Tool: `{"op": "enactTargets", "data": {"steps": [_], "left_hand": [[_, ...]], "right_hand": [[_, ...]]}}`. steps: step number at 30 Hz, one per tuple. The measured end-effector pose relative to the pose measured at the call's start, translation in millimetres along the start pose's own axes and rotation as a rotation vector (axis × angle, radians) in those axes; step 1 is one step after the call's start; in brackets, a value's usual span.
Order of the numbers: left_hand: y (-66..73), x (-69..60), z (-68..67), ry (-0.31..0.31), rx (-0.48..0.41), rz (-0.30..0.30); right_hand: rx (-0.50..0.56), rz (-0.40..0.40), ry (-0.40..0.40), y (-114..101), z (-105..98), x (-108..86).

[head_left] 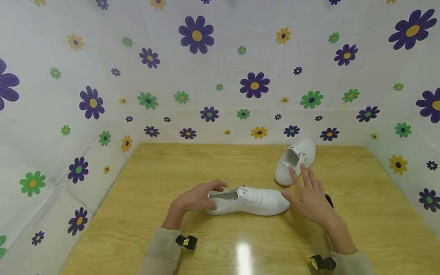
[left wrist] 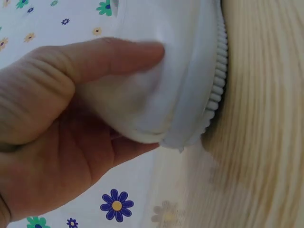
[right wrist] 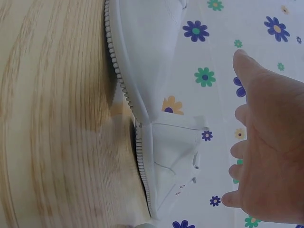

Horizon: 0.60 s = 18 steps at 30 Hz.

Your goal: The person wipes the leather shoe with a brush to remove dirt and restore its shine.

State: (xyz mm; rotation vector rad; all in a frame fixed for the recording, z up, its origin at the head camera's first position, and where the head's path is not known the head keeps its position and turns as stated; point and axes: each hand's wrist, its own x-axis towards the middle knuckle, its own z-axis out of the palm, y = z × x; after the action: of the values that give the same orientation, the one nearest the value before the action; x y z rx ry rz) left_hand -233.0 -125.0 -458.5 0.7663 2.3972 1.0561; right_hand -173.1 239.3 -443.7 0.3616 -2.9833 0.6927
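A white lace-up shoe [head_left: 262, 202] lies sideways across the middle of the table, toe to the right. My left hand [head_left: 199, 196] grips its heel; in the left wrist view the thumb [left wrist: 128, 56] presses on the side of the white heel [left wrist: 190, 80]. Near the toe, my right hand [head_left: 311, 198] is spread with its fingers extended, holding nothing. The right wrist view shows that hand [right wrist: 273, 137] apart from the shoe's toe [right wrist: 137, 61]. Behind it stands a second white shoe [head_left: 283, 173], turned at an angle.
Black bristles [head_left: 329, 200] show beside the right hand; the forearm hides most of that object. The wooden table [head_left: 192, 160] meets a flower-printed sheet [head_left: 220, 57] at the back and sides. Each wrist wears a black strap, such as the left strap [head_left: 186, 242].
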Motion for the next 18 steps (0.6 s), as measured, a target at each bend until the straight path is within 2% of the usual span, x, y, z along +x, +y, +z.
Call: {"op": "enactTargets", "data": {"steps": [6,10,14,18], "left_hand": [[4.7,1.4,8.0,0.015,0.054,-0.025],[8.1,3.2,11.9,0.003,0.073,0.001],[12.1,10.9,14.0,0.007,0.097,0.043],[12.5,16.6,13.7,0.008,0.095,0.039]], "right_hand": [[-0.004,-0.008,-0.001,-3,5,-0.3],[-0.033,-0.003,-0.014,-5,7,-1.7],[-0.053,-0.002,0.011,-6,4,0.0],[-0.050,0.003,0.020,-4,1,2.0]]}}
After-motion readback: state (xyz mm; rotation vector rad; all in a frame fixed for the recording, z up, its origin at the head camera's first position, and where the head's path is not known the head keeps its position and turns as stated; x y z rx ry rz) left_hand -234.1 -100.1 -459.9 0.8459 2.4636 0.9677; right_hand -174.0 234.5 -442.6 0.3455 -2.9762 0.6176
